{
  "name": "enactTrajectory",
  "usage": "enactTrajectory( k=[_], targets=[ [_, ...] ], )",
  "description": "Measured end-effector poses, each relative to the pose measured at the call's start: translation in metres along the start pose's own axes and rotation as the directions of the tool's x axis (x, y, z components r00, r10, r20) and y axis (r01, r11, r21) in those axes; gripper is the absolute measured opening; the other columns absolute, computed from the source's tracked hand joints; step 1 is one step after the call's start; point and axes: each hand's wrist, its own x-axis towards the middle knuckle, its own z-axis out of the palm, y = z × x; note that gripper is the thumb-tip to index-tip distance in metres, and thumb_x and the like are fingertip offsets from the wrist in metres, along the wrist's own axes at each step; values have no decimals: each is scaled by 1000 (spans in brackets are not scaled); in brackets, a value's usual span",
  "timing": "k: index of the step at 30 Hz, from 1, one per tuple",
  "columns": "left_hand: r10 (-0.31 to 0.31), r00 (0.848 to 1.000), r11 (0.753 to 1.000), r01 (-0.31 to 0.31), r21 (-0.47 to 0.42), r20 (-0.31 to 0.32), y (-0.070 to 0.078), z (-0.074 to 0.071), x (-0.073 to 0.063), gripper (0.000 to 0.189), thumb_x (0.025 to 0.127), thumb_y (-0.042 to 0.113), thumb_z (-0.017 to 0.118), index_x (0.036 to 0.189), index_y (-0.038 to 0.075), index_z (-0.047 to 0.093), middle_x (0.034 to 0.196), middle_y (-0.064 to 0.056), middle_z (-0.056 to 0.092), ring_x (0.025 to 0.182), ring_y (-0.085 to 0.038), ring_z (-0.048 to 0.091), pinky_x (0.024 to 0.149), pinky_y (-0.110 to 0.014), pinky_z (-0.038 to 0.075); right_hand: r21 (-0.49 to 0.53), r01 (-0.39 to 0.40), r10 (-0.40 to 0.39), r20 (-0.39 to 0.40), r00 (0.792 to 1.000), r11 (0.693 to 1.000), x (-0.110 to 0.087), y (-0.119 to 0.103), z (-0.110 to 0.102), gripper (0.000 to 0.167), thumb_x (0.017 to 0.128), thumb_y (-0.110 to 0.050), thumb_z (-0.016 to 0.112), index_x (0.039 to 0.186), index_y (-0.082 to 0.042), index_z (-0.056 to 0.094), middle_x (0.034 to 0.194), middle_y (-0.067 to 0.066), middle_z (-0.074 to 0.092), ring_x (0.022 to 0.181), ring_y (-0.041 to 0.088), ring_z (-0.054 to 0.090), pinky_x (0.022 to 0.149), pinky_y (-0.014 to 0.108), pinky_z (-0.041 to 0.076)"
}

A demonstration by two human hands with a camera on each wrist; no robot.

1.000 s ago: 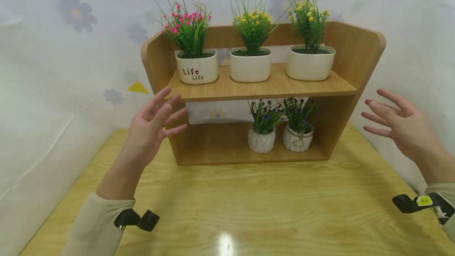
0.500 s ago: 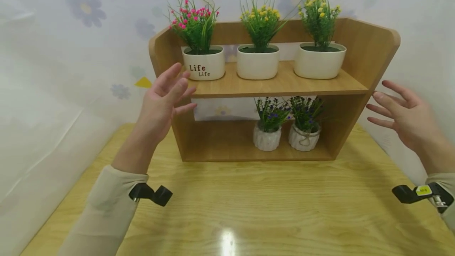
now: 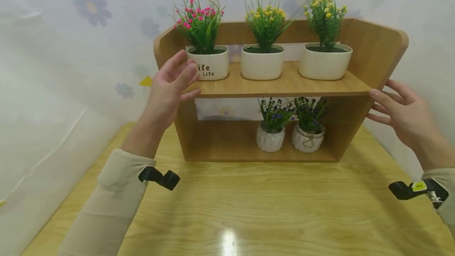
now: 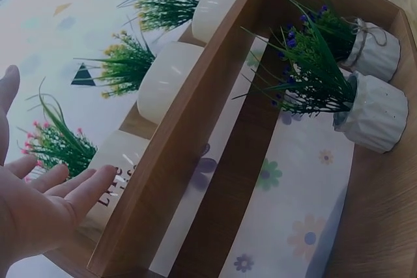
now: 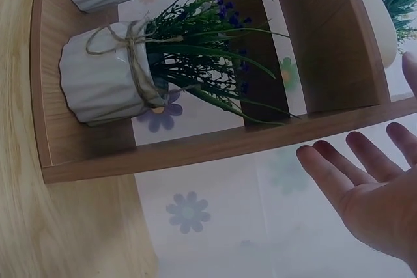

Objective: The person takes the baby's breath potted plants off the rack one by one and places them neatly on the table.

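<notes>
A two-tier wooden shelf [image 3: 220,141] stands on the table. My left hand [image 3: 170,86], fingers apart and nothing in them, is before its upper left corner. It partly hides the white oval pot [image 3: 213,64] with pink flowers and "Life" lettering. In the left wrist view, that hand [image 4: 39,209] is beside the lettered pot; contact is unclear. My right hand [image 3: 408,113] is at the shelf's right side panel, thumb by its front edge and fingers along the outside. In the right wrist view, its fingers [image 5: 329,170] extend close to the panel; whether they touch it I cannot tell.
Two white oval pots with yellow flowers, a middle one [image 3: 262,64] and a right one [image 3: 325,63], share the top tier. Below are two ribbed white pots with purple flowers, one plain [image 3: 270,138], one tied with twine [image 3: 307,139]. Flower-print cloth [image 3: 124,11] hangs behind the table [image 3: 227,196].
My left hand has risen and moved right, toward the shelf's upper left corner and lettered pot. My right hand has come in to the right panel. The view has shifted slightly; the pots keep their places.
</notes>
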Motion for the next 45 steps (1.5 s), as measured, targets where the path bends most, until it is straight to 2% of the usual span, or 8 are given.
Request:
enactTrajectory(
  k=[5,9,13,19,25,28,32,45],
  targets=[
    [-5,999,999,7,42,-50,0,2,7,65,96,25,70,154,19,41,152,-8,45,135,-29,49,105,-56,44,58,30,-30,-5,1000,998,5,4,3,56,97,-2,64,149,-13,46,108,-6,71,85,12,73,60,29,60],
    [-11,997,997,17,73,-78,-3,2,13,67,95,27,72,154,20,41,153,-7,44,135,-22,48,106,-56,43,12,28,-27,-42,999,1000,7,8,4,60,95,-8,70,150,-13,46,106,-8,70,81,10,73,58,27,59],
    [-11,996,996,19,90,-87,-5,1,18,69,95,26,71,155,20,39,153,-7,43,135,-21,47,107,-56,42,-48,-10,6,-69,998,999,9,11,5,66,95,-19,72,154,-17,42,122,-3,63,81,6,71,59,25,59],
    [-20,993,991,34,128,-115,-8,-1,23,72,94,29,73,156,21,38,157,-5,39,138,-20,44,110,-54,39,-137,-74,56,-127,990,988,13,9,9,71,94,-34,70,156,-24,38,153,5,40,78,-1,66,59,20,57],
    [-24,989,977,54,206,-144,-12,1,32,80,90,32,76,158,22,34,162,-2,30,145,-16,31,113,-49,36,-130,-53,33,-151,988,990,13,9,10,66,94,-30,73,153,-22,44,145,2,50,78,-1,67,58,20,57],
    [-30,986,960,74,270,-164,-12,1,38,86,88,36,78,159,22,31,163,-1,27,147,-16,27,116,-41,33,-92,-35,22,-140,990,995,13,10,9,64,94,-26,73,152,-21,47,141,0,53,78,1,69,58,21,57],
    [-61,980,925,128,359,-192,-11,3,46,92,87,41,78,161,23,26,164,2,24,149,-17,25,118,-33,27,-83,-34,23,-128,992,996,13,9,10,63,94,-26,73,152,-21,47,151,1,47,79,1,69,58,21,58],
    [-145,965,816,242,524,-220,-10,4,73,100,86,37,80,162,21,17,164,2,23,147,-11,25,118,-26,24,-146,-48,25,-151,988,988,10,8,13,64,94,-32,72,152,-21,47,158,5,39,79,-1,68,59,20,57]
  ],
)
